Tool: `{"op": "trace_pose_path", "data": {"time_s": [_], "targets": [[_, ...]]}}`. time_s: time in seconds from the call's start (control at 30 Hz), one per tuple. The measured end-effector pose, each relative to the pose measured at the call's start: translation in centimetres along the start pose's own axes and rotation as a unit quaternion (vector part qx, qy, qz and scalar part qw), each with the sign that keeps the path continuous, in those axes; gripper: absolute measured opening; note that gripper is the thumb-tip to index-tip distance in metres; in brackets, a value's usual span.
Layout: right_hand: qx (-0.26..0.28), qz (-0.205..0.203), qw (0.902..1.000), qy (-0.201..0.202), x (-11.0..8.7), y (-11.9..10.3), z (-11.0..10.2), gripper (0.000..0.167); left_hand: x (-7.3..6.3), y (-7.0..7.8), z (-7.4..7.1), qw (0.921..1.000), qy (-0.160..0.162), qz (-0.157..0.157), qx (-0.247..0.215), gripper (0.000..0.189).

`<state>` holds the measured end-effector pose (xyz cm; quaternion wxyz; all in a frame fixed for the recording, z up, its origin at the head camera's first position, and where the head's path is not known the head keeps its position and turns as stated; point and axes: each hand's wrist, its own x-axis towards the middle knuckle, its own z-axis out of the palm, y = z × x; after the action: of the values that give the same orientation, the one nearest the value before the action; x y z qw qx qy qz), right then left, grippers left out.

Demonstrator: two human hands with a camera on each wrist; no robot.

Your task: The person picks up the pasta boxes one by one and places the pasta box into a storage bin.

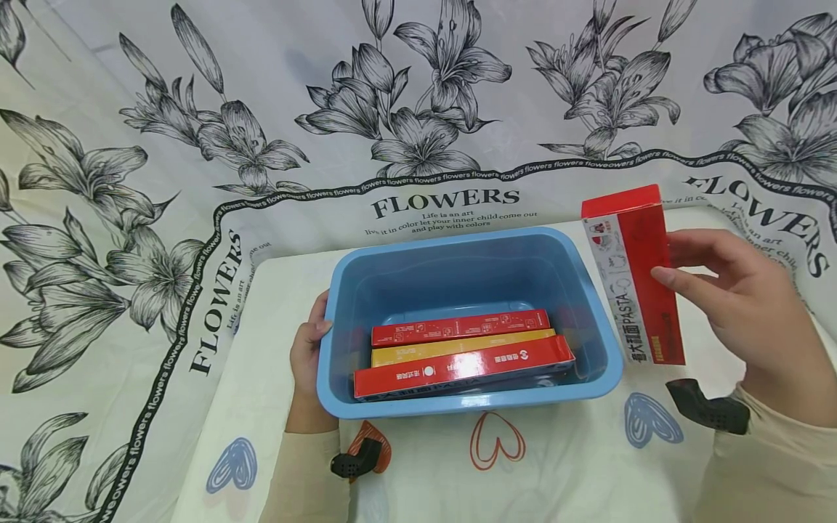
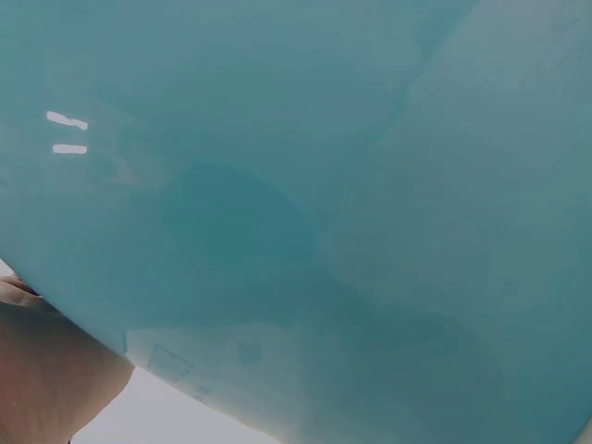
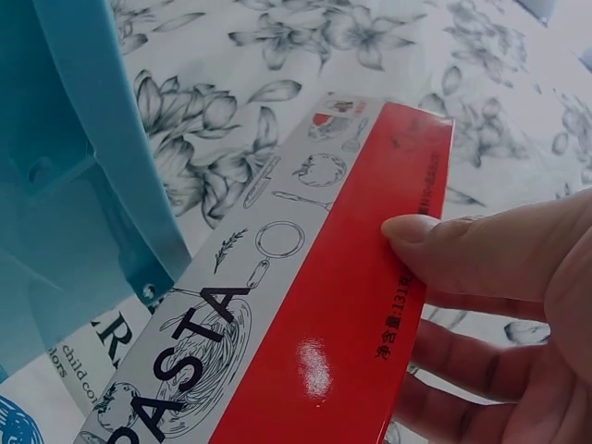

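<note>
A blue plastic tub point(image 1: 596, 312) stands on the cloth in the middle of the head view. My left hand point(image 1: 307, 363) holds its left side, thumb at the rim; in the left wrist view the tub wall point(image 2: 277, 185) fills most of the picture. Right of the tub, my right hand point(image 1: 752, 312) pinches a red and white pasta box point(image 1: 644, 269) by its right edge. The thumb lies on the box front, with the other fingers behind. Inside the tub lie a red box point(image 1: 458, 330), a yellow box point(image 1: 461, 347) and another red pasta box point(image 1: 464, 367).
A white cloth point(image 1: 248, 407) printed with hearts lies under the tub. Behind and to the left rises a flower-printed fabric point(image 1: 261, 211). The tub's right rim is close beside the held box.
</note>
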<state>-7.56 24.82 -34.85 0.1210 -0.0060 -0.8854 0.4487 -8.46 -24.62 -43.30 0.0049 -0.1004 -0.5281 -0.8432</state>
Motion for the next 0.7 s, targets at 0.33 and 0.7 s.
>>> {"op": "trace_pose_path", "data": {"time_s": [0.33,0.7], "targets": [[0.035,-0.045,0.9982,0.019,-0.6,-0.7,0.0,0.049,0.0,0.1,0.1,1.0,-0.006,0.0,-0.002,0.058],[0.068,-0.128,0.9891,0.023,-1.0,-1.5,0.0,0.056,0.0,0.0,0.0,1.0,-0.002,-0.001,0.006,0.059]]}}
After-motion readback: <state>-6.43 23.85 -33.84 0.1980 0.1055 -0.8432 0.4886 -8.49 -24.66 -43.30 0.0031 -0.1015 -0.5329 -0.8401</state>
